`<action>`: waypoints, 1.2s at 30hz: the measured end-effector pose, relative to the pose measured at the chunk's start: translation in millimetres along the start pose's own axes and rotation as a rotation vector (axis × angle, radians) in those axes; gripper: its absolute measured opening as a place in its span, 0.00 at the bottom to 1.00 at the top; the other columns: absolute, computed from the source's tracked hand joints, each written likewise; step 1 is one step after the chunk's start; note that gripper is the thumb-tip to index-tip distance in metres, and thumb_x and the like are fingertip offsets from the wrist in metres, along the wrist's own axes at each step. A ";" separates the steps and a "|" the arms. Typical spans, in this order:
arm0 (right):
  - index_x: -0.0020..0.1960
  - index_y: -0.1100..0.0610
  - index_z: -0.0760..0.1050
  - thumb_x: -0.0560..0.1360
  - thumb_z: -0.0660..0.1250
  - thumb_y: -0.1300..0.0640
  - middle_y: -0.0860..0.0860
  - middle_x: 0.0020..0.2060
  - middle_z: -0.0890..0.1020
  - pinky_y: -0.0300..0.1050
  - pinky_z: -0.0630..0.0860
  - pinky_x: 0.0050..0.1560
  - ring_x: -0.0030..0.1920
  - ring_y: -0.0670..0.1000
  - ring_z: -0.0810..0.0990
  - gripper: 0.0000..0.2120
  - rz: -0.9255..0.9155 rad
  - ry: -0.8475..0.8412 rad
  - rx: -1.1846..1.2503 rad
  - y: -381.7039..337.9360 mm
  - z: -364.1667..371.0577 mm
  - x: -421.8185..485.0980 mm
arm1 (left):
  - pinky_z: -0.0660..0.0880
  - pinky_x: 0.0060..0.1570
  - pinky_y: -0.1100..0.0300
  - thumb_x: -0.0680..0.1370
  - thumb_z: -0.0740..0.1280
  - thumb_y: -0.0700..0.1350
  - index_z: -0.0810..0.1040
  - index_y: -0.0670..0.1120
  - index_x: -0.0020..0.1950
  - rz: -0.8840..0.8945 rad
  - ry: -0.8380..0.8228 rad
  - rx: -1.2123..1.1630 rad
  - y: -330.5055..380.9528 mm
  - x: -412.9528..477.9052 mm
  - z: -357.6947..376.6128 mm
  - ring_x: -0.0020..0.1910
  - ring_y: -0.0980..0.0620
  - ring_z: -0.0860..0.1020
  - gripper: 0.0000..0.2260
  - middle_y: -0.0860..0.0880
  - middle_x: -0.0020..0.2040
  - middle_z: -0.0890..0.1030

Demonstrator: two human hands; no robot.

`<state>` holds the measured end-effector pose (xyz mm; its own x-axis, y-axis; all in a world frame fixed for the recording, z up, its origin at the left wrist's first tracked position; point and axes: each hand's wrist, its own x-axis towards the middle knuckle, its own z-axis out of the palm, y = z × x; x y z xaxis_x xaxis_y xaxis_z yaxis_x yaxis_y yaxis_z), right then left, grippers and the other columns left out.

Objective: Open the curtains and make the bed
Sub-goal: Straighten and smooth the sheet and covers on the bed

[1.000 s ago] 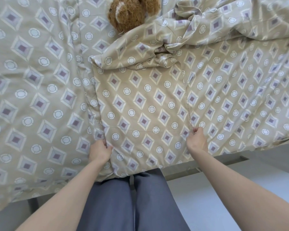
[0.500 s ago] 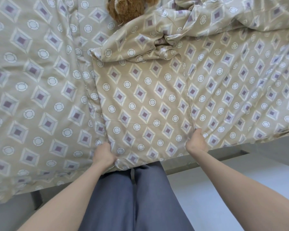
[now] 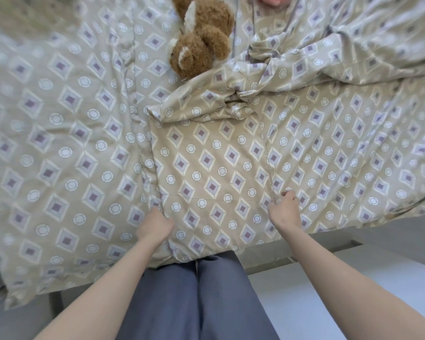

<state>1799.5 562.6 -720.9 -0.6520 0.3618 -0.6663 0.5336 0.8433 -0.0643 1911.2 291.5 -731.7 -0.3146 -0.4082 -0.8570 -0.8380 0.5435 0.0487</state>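
Item: duvet [image 3: 221, 168], patterned in diamonds and rings, folded thick at the near edge of the bed [image 3: 59, 148]. It lay across the right and middle of the mattress, its folded left edge running up between your two hands' reach, and its far part sat bunched in a crumpled heap [image 3: 243, 104] towards the head end.

Item: your left hand [image 3: 155, 225]. Its grip was clamped on the duvet's left folded edge, fingers curled into the cloth near the bed's side.

Item: your right hand [image 3: 286, 209]. Its grip pinched a seam ridge of the duvet, thumb and fingertips closed on the fold.

Item: plush toy [image 3: 201, 42], brown, lying on the sheet just beyond the crumpled heap and touching it at one corner. A pink object [image 3: 272, 0] showed at the top edge, too cropped to name.

Item: curtains. None were in view.

Handling note, as a judgement: the step was spreading the duvet. To do it well you needed both holds equally firm and a level, even pull along the bed's length, so the seam stayed straight. You did best to lift slightly before drawing, which lets the bunched part unfold instead of dragging. The toy stood to be swept along; clearing it first was safer.
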 end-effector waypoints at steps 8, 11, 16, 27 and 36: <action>0.62 0.55 0.69 0.78 0.57 0.59 0.48 0.59 0.76 0.44 0.69 0.45 0.50 0.49 0.75 0.13 -0.244 0.085 0.187 -36.2 -87.2 -45.6 | 0.72 0.49 0.55 0.77 0.61 0.44 0.75 0.45 0.57 0.202 0.022 -0.399 66.1 -53.3 -80.7 0.52 0.46 0.79 0.10 0.47 0.53 0.80; 0.60 0.53 0.70 0.78 0.57 0.59 0.46 0.56 0.77 0.45 0.72 0.46 0.48 0.48 0.76 0.12 -0.316 0.115 0.268 -33.9 -128.8 -68.1 | 0.72 0.47 0.56 0.78 0.61 0.42 0.74 0.45 0.56 0.278 0.000 -0.644 93.8 -91.2 -107.5 0.44 0.50 0.78 0.08 0.47 0.52 0.81; 0.57 0.52 0.72 0.78 0.57 0.61 0.44 0.52 0.77 0.45 0.74 0.48 0.50 0.48 0.78 0.10 -0.397 0.180 0.396 -27.4 -171.4 -96.8 | 0.73 0.45 0.59 0.80 0.59 0.42 0.73 0.46 0.56 0.438 0.018 -0.740 131.0 -145.1 -140.5 0.45 0.51 0.79 0.07 0.49 0.51 0.81; 0.57 0.51 0.72 0.78 0.58 0.59 0.42 0.52 0.78 0.47 0.77 0.44 0.43 0.47 0.78 0.10 -0.426 0.302 0.427 9.2 -224.0 -151.3 | 0.73 0.43 0.60 0.79 0.58 0.40 0.73 0.44 0.59 0.637 -0.072 -0.601 195.2 -236.7 -168.8 0.44 0.51 0.77 0.10 0.47 0.55 0.80; 0.58 0.50 0.72 0.79 0.57 0.59 0.43 0.55 0.77 0.44 0.76 0.45 0.47 0.46 0.78 0.11 -0.456 0.450 0.445 37.5 -264.6 -139.0 | 0.76 0.50 0.56 0.79 0.61 0.43 0.74 0.46 0.59 0.836 -0.096 -0.495 250.3 -280.0 -170.5 0.47 0.51 0.77 0.10 0.48 0.55 0.79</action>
<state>1767.6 649.1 -434.1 -0.9639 0.2249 -0.1428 0.2645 0.7429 -0.6149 1713.5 416.8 -392.1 -0.8736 0.0421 -0.4849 -0.4603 0.2522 0.8512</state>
